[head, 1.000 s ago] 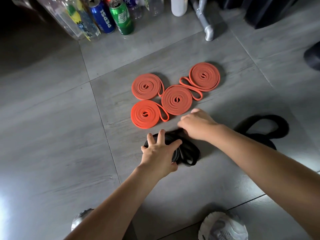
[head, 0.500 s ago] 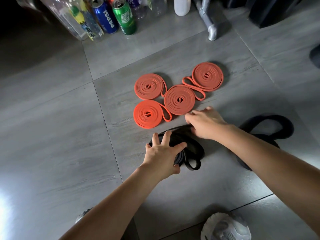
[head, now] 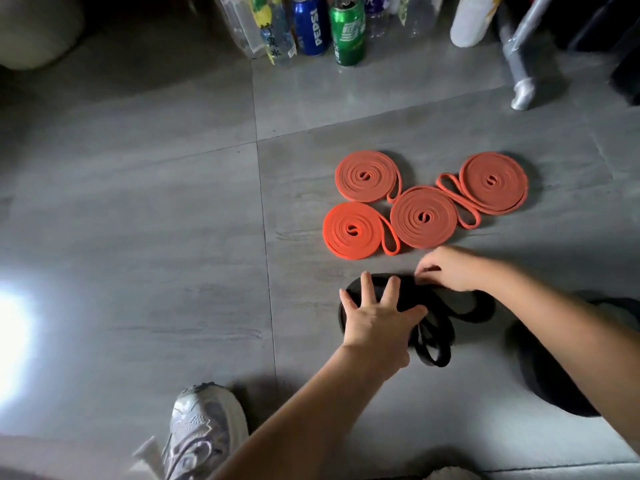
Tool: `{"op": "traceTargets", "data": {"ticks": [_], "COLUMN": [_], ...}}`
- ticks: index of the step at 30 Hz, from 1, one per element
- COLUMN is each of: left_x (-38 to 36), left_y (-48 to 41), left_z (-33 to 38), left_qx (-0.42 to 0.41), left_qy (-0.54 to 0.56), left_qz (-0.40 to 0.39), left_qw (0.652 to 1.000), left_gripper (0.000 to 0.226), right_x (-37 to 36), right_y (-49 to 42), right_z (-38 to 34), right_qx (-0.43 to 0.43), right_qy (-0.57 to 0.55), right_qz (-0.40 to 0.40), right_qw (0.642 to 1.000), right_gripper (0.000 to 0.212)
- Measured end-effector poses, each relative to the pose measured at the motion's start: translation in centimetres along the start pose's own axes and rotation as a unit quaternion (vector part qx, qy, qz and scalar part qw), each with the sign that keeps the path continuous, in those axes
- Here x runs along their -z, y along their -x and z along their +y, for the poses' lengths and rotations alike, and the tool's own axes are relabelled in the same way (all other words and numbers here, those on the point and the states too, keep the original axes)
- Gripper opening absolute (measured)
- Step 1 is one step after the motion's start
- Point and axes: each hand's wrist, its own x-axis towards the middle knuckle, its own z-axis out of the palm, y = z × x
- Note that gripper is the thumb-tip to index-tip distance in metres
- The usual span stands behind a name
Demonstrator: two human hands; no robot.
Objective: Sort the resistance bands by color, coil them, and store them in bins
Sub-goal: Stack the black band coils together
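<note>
1. Four orange bands [head: 424,216] lie coiled flat on the floor [head: 173,237]. They touch one another in a cluster just at 12 o'clock of the work in hand, and we see no bins anywhere in view.
2. We are on the black band [head: 478,308], a half-wound coil near the middle of the floor, with loose loops trailing out toward 5 o'clock.
3. Our left hand [head: 377,317] presses the coil flat, fingers straight and spread, gripping nothing.
4. Our right hand [head: 453,268], at 1 o'clock of the coil, has its fingers curled onto the outer wrap and appears to pinch it.
5. A second black band [head: 554,389] waits at 4 o'clock, partly hidden under the right forearm.
6. To wind well, we judge, the left palm should hold the centre down while the right feeds the strand flat around the rim. It should go on without twist and under even tension, so the rubber does not spring open. The tail loop wants tucking snug against the coil, as on the orange ones.
7. Bottles and cans [head: 346,32] stand along 12 o'clock, well apart from the bands, and a shoe [head: 204,431] shows at 7 o'clock.
</note>
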Motion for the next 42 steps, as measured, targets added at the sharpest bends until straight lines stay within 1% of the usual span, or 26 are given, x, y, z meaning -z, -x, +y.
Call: {"op": "traceTargets", "data": {"ticks": [2, 4, 8, 9, 12, 13, 16, 17, 19, 20, 23, 24, 25, 26, 27, 28, 29, 32, 33, 34, 36, 37, 39, 40, 41, 42], "left_x": [-0.2, -0.2, 0.0, 0.0, -0.2, -0.3, -0.4, -0.5, -0.5, -0.5, -0.3, -0.3, -0.2, -0.2, -0.2, -0.2, -0.2, -0.2, -0.1, -0.1, -0.1, -0.1, -0.1, -0.1, -0.1, -0.1], "left_y": [0.1, 0.1, 0.1, 0.1, 0.0, 0.0, -0.1, -0.2, -0.3, -0.4, -0.5, -0.5, -0.6, -0.6, -0.6, -0.6, -0.6, -0.6, -0.6, -0.6, -0.7, -0.7, -0.7, -0.7, -0.7, -0.7], "left_z": [0.4, 0.6, 0.6, 0.5, 0.1, 0.1, -0.2, -0.3, -0.6, -0.7, -0.6, -0.6, -0.6, -0.7, -0.7, -0.7, -0.7, -0.7, -0.7, -0.7, -0.7, -0.7, -0.7, -0.7, -0.7, -0.8], "left_qx": [0.009, 0.013, 0.015, 0.015, 0.011, 0.012, 0.011, 0.01, 0.006, 0.006, 0.008, 0.009, 0.011, 0.014, 0.014, 0.014, 0.014, 0.017, 0.018, 0.019, 0.019, 0.019, 0.02, 0.02, 0.02, 0.019], "left_qy": [0.017, 0.029, 0.037, 0.039, 0.04, 0.039, 0.038, 0.038, 0.03, 0.024, 0.005, 0.0, -0.003, -0.004, -0.006, -0.01, -0.013, -0.018, -0.018, -0.016, -0.015, -0.017, -0.021, -0.022, -0.022, -0.021], "left_qz": [0.013, 0.016, 0.016, 0.017, 0.016, 0.016, 0.014, 0.013, 0.012, 0.011, 0.008, 0.009, 0.009, 0.008, 0.005, 0.001, -0.003, -0.003, -0.002, -0.003, -0.006, -0.006, -0.005, -0.005, -0.005, -0.003], "left_qw": [1.0, 0.999, 0.999, 0.999, 0.999, 0.999, 0.999, 0.999, 0.999, 1.0, 1.0, 1.0, 1.0, 1.0, 1.0, 1.0, 1.0, 1.0, 1.0, 1.0, 1.0, 1.0, 1.0, 1.0, 1.0, 1.0], "left_gripper": [0.073, 0.068, 0.065, 0.065, 0.066, 0.067, 0.069, 0.072, 0.076, 0.077, 0.08, 0.08, 0.079, 0.079, 0.079, 0.079, 0.079, 0.079, 0.079, 0.078, 0.077, 0.077, 0.077, 0.077, 0.077, 0.076], "right_x": [-0.4, -0.3, 0.2, 0.3, 0.9, 1.1, -0.4, -1.5, -3.4, -4.2, -6.1, -6.8, -7.4, -7.9, -8.2, -8.2, -8.3, -8.5, -8.7, -8.8, -9.7, -10.2, -10.7, -10.7, -10.6, -10.6], "right_y": [-0.1, -0.3, -0.2, 0.1, 1.1, 1.7, 3.7, 4.4, 5.8, 6.3, 8.1, 8.5, 8.9, 9.0, 9.3, 9.6, 10.0, 11.2, 11.5, 11.8, 11.9, 11.8, 11.8, 11.8, 11.9, 11.9], "right_z": [0.0, -0.1, -0.4, -0.3, 0.3, 0.5, 0.8, 0.9, 1.2, 1.4, 1.7, 1.6, 1.5, 1.3, 1.3, 1.4, 1.6, 2.0, 2.1, 2.0, 1.7, 1.5, 1.1, 0.8, 0.3, 0.1], "right_qx": [-0.012, -0.02, -0.036, -0.039, -0.025, -0.021, -0.012, -0.004, 0.006, 0.004, 0.002, 0.009, 0.003, -0.011, -0.031, -0.043, -0.047, -0.036, -0.036, -0.038, -0.038, -0.04, -0.066, -0.066, -0.057, -0.052], "right_qy": [0.014, 0.017, -0.011, -0.03, -0.098, -0.116, -0.155, -0.158, -0.146, -0.141, -0.146, -0.13, -0.092, -0.041, 0.009, 0.043, 0.051, -0.021, -0.046, -0.061, -0.055, -0.045, -0.012, 0.022, 0.068, 0.092], "right_qz": [0.003, -0.011, -0.043, -0.03, 0.061, 0.074, 0.061, 0.073, 0.11, 0.122, 0.111, 0.103, 0.102, 0.108, 0.124, 0.148, 0.177, 0.291, 0.315, 0.312, 0.25, 0.214, 0.161, 0.166, 0.186, 0.233], "right_qw": [1.0, 1.0, 0.998, 0.998, 0.993, 0.99, 0.986, 0.985, 0.983, 0.982, 0.983, 0.986, 0.991, 0.993, 0.992, 0.987, 0.982, 0.956, 0.947, 0.947, 0.966, 0.975, 0.985, 0.984, 0.979, 0.967], "right_gripper": [0.015, 0.019, 0.027, 0.025, 0.018, 0.016, 0.018, 0.019, 0.014, 0.022, 0.064, 0.075, 0.08, 0.08, 0.075, 0.067, 0.059, 0.034, 0.029, 0.027, 0.033, 0.04, 0.064, 0.073, 0.071, 0.061]}}
